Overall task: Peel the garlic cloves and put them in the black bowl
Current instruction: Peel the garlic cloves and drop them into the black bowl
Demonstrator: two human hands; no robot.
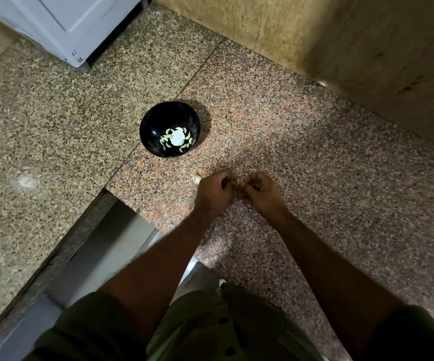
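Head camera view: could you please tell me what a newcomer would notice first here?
The black bowl stands out on the speckled granite counter, with pale peeled cloves ringed at its bottom. Nearer the viewer, the left hand and right hand meet, fingers curled around something small.

Speckled granite counter (pixel 315 157) meets a tan stone wall (pixel 302 29), dimly lit.

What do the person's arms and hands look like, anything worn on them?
Both forearms are bare from the upper arm down. The left hand and right hand show no gloves, and no rings, watch or bracelet can be seen from here. Short olive-green sleeves cover the upper arms, part of a buttoned shirt in the same colour.
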